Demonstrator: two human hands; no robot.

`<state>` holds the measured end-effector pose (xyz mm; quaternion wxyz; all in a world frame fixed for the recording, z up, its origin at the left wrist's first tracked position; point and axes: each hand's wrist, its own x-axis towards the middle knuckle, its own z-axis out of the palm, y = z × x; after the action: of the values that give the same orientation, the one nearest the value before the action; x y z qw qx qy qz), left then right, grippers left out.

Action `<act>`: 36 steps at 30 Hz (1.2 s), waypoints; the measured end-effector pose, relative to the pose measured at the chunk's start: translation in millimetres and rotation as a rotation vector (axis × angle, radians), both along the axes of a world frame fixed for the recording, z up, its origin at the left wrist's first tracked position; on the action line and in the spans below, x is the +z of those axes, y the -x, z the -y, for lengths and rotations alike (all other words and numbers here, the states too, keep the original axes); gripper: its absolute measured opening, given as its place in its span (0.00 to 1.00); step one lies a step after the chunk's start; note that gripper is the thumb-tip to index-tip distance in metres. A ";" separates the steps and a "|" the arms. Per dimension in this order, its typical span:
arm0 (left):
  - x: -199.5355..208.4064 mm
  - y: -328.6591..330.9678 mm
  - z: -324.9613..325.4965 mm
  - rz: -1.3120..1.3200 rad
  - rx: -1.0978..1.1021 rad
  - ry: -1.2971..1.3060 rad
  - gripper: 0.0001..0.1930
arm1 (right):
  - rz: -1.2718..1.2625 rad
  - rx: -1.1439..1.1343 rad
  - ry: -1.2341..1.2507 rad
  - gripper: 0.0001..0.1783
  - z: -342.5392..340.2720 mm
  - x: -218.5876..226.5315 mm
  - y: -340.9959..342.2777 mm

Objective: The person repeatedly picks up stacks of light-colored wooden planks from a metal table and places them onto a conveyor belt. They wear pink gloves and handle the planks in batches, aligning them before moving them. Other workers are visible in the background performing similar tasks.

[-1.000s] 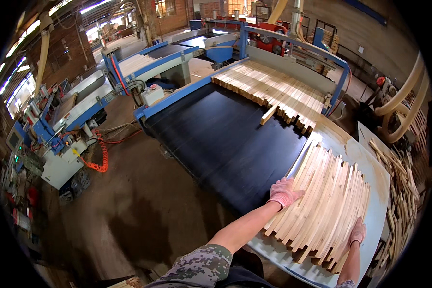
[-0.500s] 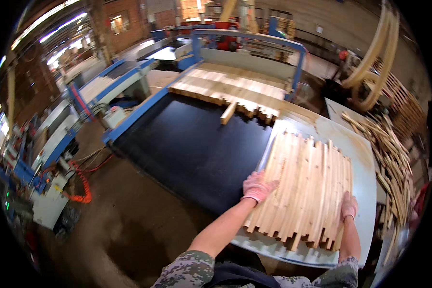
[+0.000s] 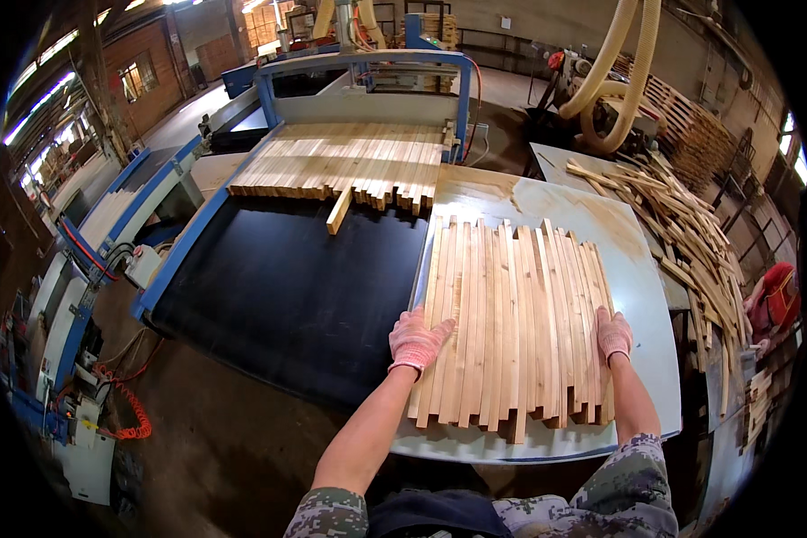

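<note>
A row of light wooden strips (image 3: 502,314) lies side by side on a pale tabletop (image 3: 641,296), their ends uneven. In a pink work glove, my left hand (image 3: 420,339) grips the row's left edge, its thumb over the top. My right hand (image 3: 613,334), gloved alike, holds the opposite edge, so the row sits between my two palms. Some fingers are hidden against the outer strips. Left of the tabletop runs a black conveyor belt (image 3: 287,287). At its far end rests another row of strips (image 3: 350,157), with one single strip (image 3: 339,211) jutting out toward me.
A blue machine frame (image 3: 368,57) spans the belt's far end. Loose strips (image 3: 681,233) are heaped on the right, below thick ducts (image 3: 614,72). An orange coiled hose (image 3: 130,408) hangs by machinery at the left. At the far right is a person in red (image 3: 774,296).
My view has turned to the right, so the machine and belt appear farther left. Both hands stay on the row's edges; the row looks straighter in view.
</note>
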<state>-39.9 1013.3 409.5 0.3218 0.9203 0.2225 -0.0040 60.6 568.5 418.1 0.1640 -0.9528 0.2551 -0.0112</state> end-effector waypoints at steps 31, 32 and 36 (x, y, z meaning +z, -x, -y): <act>-11.5 -5.5 -4.5 -0.022 -0.033 -0.033 0.49 | -0.063 -0.015 -0.007 0.43 -8.3 11.5 3.5; -12.8 -5.5 -5.2 -0.019 -0.029 -0.040 0.49 | -0.064 -0.014 -0.010 0.43 -9.4 12.4 3.0; -6.7 -4.2 -2.9 -0.021 -0.026 -0.010 0.49 | -0.015 -0.006 0.011 0.41 -5.7 5.9 2.4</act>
<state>-35.7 1016.2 402.8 0.3150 0.9245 0.2140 -0.0170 58.2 574.3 424.0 0.1570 -0.9530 0.2589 -0.0059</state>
